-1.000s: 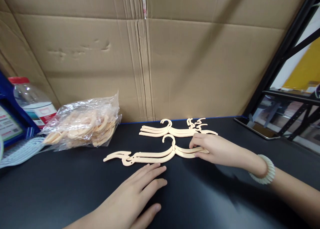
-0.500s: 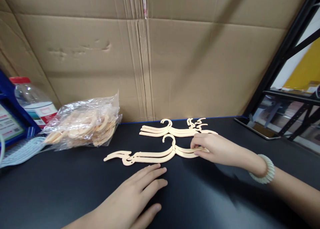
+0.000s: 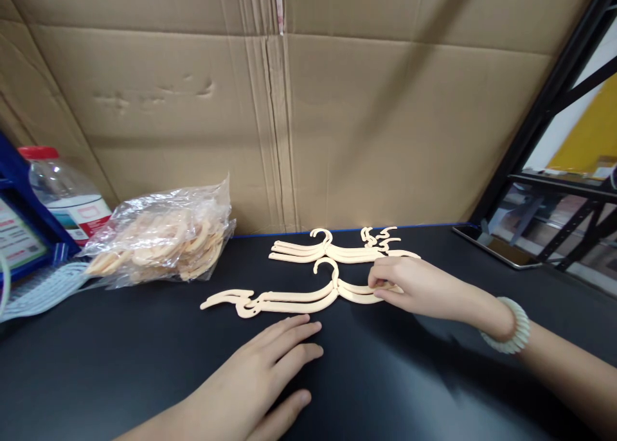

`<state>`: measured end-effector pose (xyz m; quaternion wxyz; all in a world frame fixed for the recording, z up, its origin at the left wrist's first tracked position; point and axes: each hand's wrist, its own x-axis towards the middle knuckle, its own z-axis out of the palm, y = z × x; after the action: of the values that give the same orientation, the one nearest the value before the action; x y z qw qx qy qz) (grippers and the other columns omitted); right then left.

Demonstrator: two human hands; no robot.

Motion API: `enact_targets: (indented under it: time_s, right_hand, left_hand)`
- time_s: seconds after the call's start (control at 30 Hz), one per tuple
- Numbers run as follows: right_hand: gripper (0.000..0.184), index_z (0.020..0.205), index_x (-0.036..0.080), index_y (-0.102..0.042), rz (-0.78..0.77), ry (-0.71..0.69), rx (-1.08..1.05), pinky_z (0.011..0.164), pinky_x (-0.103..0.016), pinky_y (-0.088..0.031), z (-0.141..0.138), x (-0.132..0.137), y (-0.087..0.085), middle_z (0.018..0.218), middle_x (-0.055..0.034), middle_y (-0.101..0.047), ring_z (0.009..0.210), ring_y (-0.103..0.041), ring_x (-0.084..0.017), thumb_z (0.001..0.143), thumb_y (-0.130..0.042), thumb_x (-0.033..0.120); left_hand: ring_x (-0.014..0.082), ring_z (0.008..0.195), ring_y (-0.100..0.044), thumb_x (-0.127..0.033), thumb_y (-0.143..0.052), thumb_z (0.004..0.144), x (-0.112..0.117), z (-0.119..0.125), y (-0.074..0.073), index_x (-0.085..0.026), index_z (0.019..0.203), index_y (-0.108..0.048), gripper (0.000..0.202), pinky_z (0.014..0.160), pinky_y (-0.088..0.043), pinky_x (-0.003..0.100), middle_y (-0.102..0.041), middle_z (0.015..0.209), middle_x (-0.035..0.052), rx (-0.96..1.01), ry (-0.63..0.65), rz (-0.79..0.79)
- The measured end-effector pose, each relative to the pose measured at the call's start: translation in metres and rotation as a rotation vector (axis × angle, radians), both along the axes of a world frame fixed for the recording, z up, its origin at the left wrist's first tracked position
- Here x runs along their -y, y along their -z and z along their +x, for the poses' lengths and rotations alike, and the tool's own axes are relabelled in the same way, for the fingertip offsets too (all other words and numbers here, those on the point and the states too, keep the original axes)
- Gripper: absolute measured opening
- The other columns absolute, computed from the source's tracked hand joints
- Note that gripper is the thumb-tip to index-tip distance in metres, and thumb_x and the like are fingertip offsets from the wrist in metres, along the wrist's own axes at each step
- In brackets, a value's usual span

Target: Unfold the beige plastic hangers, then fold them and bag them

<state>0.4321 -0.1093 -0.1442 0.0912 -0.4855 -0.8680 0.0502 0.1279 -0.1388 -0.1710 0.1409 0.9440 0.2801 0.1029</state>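
Two small stacks of cream plastic hangers lie on the black table [image 3: 144, 364]. The near stack of hangers [image 3: 289, 296] has its right end under my right hand [image 3: 414, 287], whose fingers pinch that end. A pale bead bracelet [image 3: 513, 328] sits on that wrist. The far stack of hangers [image 3: 337, 248] lies just behind, untouched. My left hand [image 3: 260, 370] rests flat on the table in front of the near stack, fingers stretched out, holding nothing.
A clear plastic bag of more hangers [image 3: 159, 238] lies at the left. Behind it stand a water bottle [image 3: 65, 193] and a blue bin [image 3: 19, 229]. A cardboard wall [image 3: 289, 107] closes the back. A phone [image 3: 496, 248] lies at the right by a black rack [image 3: 544, 107].
My right hand's fingers have curled in slightly on the hanger end. Otherwise nothing has moved.
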Motion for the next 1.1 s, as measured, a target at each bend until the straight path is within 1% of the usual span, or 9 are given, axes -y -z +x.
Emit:
enact_targets:
  time_s: [0.27,0.4,0.47,0.57,0.63,0.73,0.8,1.0,1.1]
  right_hand:
    - [0.015,0.081,0.018,-0.065,0.017,-0.015,-0.028,0.065,-0.026,-0.039,0.001,-0.001,0.001,0.079,-0.0022,-0.066,0.072,-0.057,-0.016,0.086,-0.051,0.014]
    - [0.014,0.081,0.018,-0.065,0.059,-0.008,-0.087,0.063,-0.025,-0.04,0.011,-0.012,0.006,0.077,-0.0015,-0.066,0.068,-0.057,-0.014,0.085,-0.052,0.015]
    - [0.014,0.083,0.017,-0.065,0.117,0.029,-0.128,0.064,-0.026,-0.042,0.023,-0.023,0.01,0.079,-0.0025,-0.066,0.07,-0.059,-0.015,0.085,-0.051,0.015]
    - [0.017,0.089,0.016,-0.066,0.23,0.157,-0.167,0.07,-0.028,-0.047,0.05,-0.044,0.015,0.087,-0.0053,-0.069,0.077,-0.063,-0.017,0.086,-0.049,0.015]
    - [0.02,0.091,0.016,-0.067,0.306,0.228,-0.144,0.074,-0.031,-0.05,0.07,-0.056,0.02,0.09,-0.007,-0.07,0.082,-0.064,-0.02,0.087,-0.048,0.017]
    - [0.023,0.097,0.014,-0.067,0.357,0.266,-0.12,0.085,-0.04,-0.05,0.095,-0.071,0.029,0.096,-0.0106,-0.07,0.092,-0.064,-0.024,0.087,-0.047,0.017]
    - [0.026,0.102,0.013,-0.067,0.362,0.265,-0.107,0.091,-0.044,-0.049,0.104,-0.078,0.035,0.102,-0.0119,-0.07,0.097,-0.063,-0.026,0.088,-0.045,0.015]
    - [0.035,0.118,0.016,-0.064,0.328,0.211,-0.06,0.096,-0.044,-0.049,0.103,-0.095,0.047,0.113,-0.0111,-0.068,0.105,-0.061,-0.024,0.089,-0.043,0.011]
    - [0.046,0.125,0.016,-0.06,0.305,0.197,-0.037,0.096,-0.041,-0.049,0.098,-0.102,0.049,0.118,-0.0123,-0.065,0.108,-0.06,-0.022,0.085,-0.041,0.003]
  left_hand:
    - [0.028,0.132,-0.046,-0.025,-0.055,0.09,0.001,-0.001,0.001,-0.032,0.129,-0.055,0.04,0.105,-0.043,0.045,-0.049,0.145,0.0027,0.062,-0.028,-0.032]
    - [0.0283,0.131,-0.047,-0.026,-0.055,0.09,0.002,-0.001,0.001,-0.032,0.129,-0.056,0.04,0.105,-0.044,0.045,-0.049,0.145,0.0024,0.068,-0.039,-0.034]
    - [0.0282,0.131,-0.047,-0.026,-0.055,0.09,0.002,-0.001,0.001,-0.032,0.129,-0.056,0.04,0.104,-0.044,0.045,-0.049,0.145,0.0024,0.061,-0.033,-0.036]
    - [0.0278,0.131,-0.046,-0.027,-0.054,0.09,0.002,-0.001,0.002,-0.033,0.13,-0.055,0.04,0.104,-0.044,0.045,-0.048,0.146,0.0021,0.049,-0.038,-0.029]
    - [0.0279,0.131,-0.046,-0.028,-0.054,0.091,0.002,-0.001,0.003,-0.033,0.13,-0.055,0.039,0.104,-0.044,0.045,-0.048,0.146,0.0015,0.05,-0.052,-0.023]
    - [0.0281,0.131,-0.047,-0.029,-0.056,0.09,0.003,0.0,0.003,-0.034,0.128,-0.056,0.038,0.105,-0.044,0.045,-0.049,0.145,0.0012,0.067,-0.065,-0.019]
    - [0.0278,0.13,-0.048,-0.028,-0.056,0.09,0.003,0.0,0.002,-0.033,0.127,-0.056,0.038,0.105,-0.044,0.045,-0.05,0.144,0.0013,0.072,-0.062,-0.014]
    - [0.0278,0.129,-0.049,-0.027,-0.056,0.09,0.004,-0.001,0.002,-0.033,0.126,-0.058,0.037,0.104,-0.044,0.044,-0.051,0.143,0.0018,0.107,-0.049,-0.016]
    - [0.0276,0.129,-0.049,-0.027,-0.056,0.09,0.003,-0.001,0.003,-0.034,0.126,-0.058,0.037,0.105,-0.044,0.044,-0.051,0.143,0.0012,0.111,-0.045,-0.015]
